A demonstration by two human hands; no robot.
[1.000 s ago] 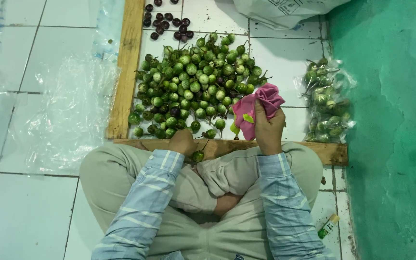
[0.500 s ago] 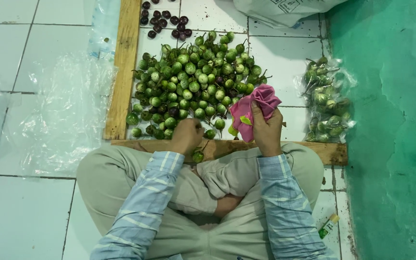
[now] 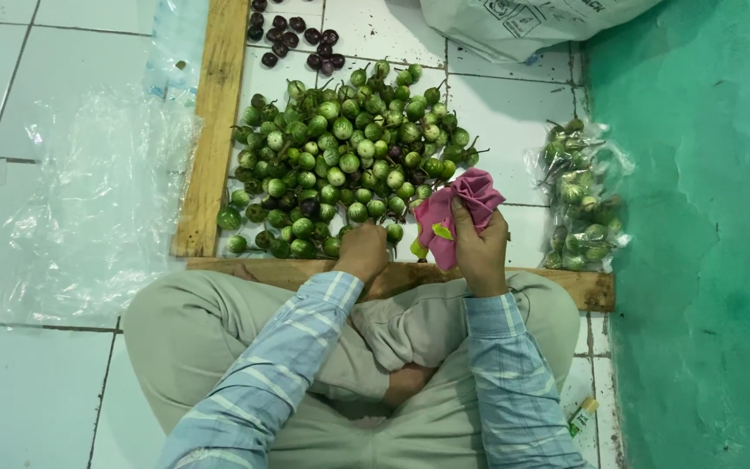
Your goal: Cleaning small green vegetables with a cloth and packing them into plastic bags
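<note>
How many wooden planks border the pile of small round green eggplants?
2: one long wooden plank along the pile's left side, one wooden plank across the near edge by the knees. Others may be out of view.

Take the wooden frame (image 3: 216, 130) on the white tiled floor (image 3: 28, 382) as your landmark. Beyond its far end you see dark purple fruits (image 3: 301, 36) and a white sack (image 3: 523, 22). Left of it lies clear plastic sheeting (image 3: 88, 200); right stands a green wall (image 3: 705, 243).
</note>
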